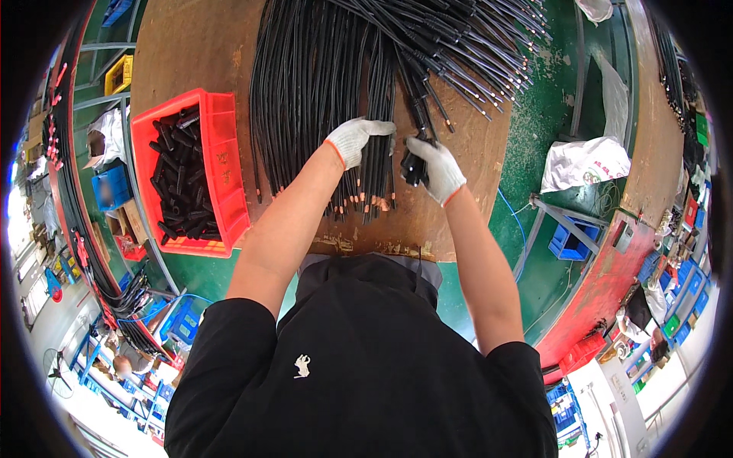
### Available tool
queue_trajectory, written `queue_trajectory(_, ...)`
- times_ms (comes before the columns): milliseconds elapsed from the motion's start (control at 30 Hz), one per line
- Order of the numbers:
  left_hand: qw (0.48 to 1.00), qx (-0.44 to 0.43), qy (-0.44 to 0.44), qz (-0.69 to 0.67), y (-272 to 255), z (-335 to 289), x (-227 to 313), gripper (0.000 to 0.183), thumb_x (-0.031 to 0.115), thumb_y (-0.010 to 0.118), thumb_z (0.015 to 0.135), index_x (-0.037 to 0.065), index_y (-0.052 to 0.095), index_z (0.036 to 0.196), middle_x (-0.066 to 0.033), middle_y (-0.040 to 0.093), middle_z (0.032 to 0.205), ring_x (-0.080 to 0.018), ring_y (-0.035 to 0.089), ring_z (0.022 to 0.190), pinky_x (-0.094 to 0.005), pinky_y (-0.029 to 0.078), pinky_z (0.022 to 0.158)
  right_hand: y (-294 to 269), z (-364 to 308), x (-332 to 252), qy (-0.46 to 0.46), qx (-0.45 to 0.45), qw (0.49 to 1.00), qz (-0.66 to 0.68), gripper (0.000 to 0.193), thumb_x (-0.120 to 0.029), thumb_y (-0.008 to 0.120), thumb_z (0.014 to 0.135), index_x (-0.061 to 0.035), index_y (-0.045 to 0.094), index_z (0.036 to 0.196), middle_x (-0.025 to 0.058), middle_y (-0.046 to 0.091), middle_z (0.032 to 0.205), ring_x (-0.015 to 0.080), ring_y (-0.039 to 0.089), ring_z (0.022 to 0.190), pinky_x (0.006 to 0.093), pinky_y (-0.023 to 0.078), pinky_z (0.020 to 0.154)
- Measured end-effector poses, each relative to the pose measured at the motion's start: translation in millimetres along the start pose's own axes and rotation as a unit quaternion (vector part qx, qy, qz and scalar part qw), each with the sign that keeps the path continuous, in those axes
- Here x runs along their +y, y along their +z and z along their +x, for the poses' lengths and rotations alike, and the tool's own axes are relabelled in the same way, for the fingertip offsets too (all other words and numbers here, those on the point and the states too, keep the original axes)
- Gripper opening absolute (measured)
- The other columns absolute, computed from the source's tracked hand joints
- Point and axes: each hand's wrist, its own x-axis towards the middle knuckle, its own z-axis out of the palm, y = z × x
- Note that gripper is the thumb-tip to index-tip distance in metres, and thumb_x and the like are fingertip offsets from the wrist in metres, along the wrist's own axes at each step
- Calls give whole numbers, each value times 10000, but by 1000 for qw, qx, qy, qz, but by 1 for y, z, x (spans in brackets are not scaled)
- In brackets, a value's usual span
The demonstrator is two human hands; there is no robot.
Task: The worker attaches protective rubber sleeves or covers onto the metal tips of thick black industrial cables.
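My left hand point(359, 142), in a white glove with an orange cuff, rests over a row of black cables point(305, 107) on the brown table. Its fingers point right and close around a cable at the row's right edge; the fingertips are partly hidden. My right hand point(438, 169), gloved the same way, grips several short black sleeves point(414, 169), their ends facing me. Cables run away from these sleeves toward the pile at the far side. Copper-coloured tips point(365, 200) show at the near ends of the row.
On the left, a red plastic crate point(229, 160) holds many black sleeves point(183, 172). A crossing pile of cables point(450, 46) with bare ends covers the table's far right. Beyond the right edge are a green floor point(527, 130), a white sack point(586, 164) and a blue bin point(574, 238).
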Motion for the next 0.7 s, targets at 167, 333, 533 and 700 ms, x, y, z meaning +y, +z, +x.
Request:
queue_trajectory(167,997,44,-19,56,13,-9,-1,362,68,824,865,-29,759,1208,-150,789,1122,-296,787,963,-434,654,867,-14,-53,48,-41,20,977,-210,555,-259,832,969,17,663,1420,64,735,969,112,654,775,293,537,672)
queue_trajectory(333,993,90,18,71,5,3,-18,542,69,853,803,-43,689,1307,-182,774,1171,-305,772,1050,-448,625,971,-18,-97,59,-20,2,898,-440,628,-319,879,886,-40,682,1413,183,791,1157,255,763,1036,377,588,944)
queue_trajectory(533,991,90,8,98,0,12,-20,972,132,906,750,-102,437,1569,-291,562,1548,-365,600,1371,-507,420,1205,-24,-109,80,-37,-13,897,-440,651,-354,876,875,-38,689,1411,212,790,1195,317,770,1086,395,582,968)
queue_trajectory(700,992,77,18,99,8,8,-19,956,124,900,743,-134,439,1539,-294,622,1456,-348,642,1304,-482,477,1157,-21,-109,72,1,-4,901,-434,673,-363,880,876,-19,681,1419,220,790,1202,300,773,1062,388,585,950)
